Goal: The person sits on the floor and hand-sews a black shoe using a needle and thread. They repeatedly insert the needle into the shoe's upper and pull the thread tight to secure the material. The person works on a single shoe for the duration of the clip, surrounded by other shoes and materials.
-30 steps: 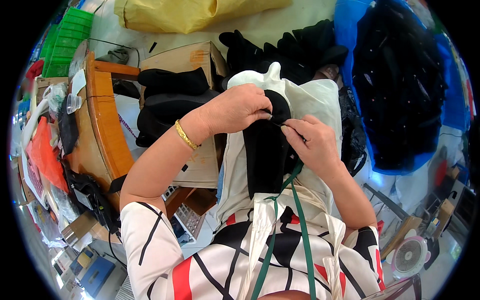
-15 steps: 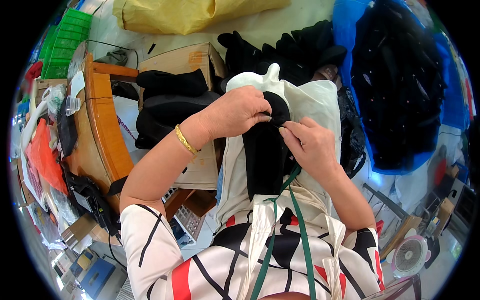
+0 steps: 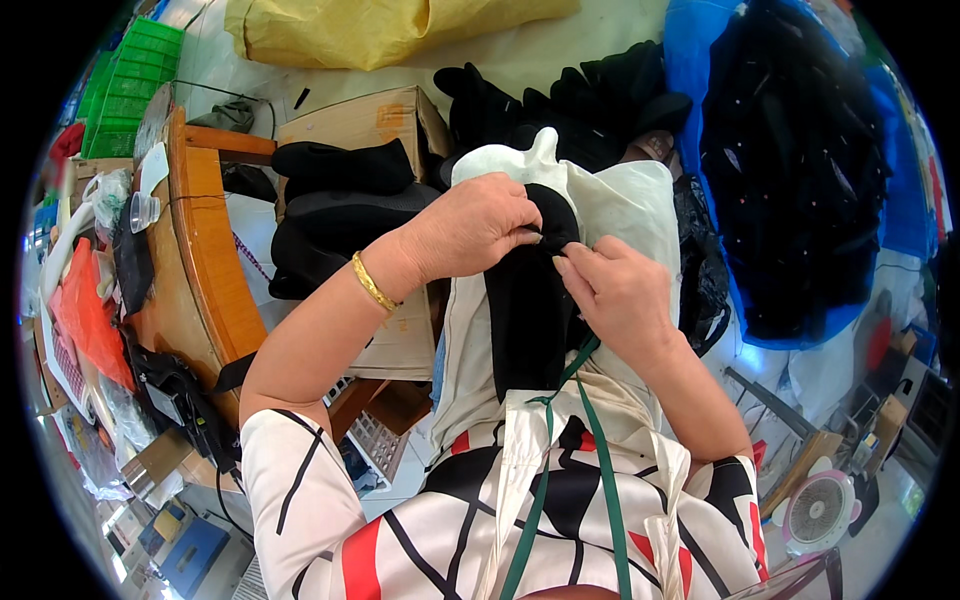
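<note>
I saw the left hand (image 3: pixel 478 228) pinching a black fabric piece (image 3: pixel 528 335) that lay over white cloth (image 3: pixel 635 210), the right hand (image 3: pixel 625 298) close beside, fingertips together against the piece. Rightward, a blue bag (image 3: pixel 690 50) held more black material (image 3: pixel 790 180).

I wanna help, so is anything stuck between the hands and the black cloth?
Nothing visible is in the way: the left hand pinches the black cloth, and the right hand touches it too.
</note>
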Demonstrator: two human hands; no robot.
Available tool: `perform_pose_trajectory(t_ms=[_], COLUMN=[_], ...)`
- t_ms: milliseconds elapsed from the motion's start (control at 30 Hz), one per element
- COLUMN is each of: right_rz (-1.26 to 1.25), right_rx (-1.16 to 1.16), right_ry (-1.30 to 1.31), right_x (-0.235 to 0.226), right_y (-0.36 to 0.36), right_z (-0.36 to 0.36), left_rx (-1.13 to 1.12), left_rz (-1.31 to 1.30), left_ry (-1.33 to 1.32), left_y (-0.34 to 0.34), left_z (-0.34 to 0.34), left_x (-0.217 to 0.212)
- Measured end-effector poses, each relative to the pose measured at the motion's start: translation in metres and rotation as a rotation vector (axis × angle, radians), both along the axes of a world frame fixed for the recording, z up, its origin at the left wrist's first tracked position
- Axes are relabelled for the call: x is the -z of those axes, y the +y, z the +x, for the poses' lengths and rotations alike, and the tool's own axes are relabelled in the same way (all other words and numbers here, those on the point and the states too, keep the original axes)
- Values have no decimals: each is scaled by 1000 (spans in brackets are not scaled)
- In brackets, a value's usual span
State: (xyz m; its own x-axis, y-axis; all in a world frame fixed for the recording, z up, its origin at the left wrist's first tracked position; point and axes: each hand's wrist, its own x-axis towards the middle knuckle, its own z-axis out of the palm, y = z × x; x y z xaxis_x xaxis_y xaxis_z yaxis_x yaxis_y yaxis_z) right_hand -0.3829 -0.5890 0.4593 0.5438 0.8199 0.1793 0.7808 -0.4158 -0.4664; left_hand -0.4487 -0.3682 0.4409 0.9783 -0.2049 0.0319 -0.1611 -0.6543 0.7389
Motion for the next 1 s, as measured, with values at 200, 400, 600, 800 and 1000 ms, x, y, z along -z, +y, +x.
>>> perform_pose_trajectory(t_ms=[200, 400, 600, 800, 1000], right_rz=[-105, -71, -6, 15, 25], right_rx=[-13, 27, 27, 38, 44], right_ry=[-170, -124, -78, -99, -83], right_x=[-1, 9, 5, 6, 7], right_y=[13, 9, -6, -6, -5], right_z=[-9, -11, -10, -10, -11], left_rx=[-58, -100, -127, -124, -115], left_rz=[63, 74, 35, 17, 14], left_ry=[-50, -70, -28, -10, -21], left_y=[-9, -14, -16, -15, -14], left_z=[-3, -7, -6, -5, -6], left_x=[5, 6, 0, 1, 3])
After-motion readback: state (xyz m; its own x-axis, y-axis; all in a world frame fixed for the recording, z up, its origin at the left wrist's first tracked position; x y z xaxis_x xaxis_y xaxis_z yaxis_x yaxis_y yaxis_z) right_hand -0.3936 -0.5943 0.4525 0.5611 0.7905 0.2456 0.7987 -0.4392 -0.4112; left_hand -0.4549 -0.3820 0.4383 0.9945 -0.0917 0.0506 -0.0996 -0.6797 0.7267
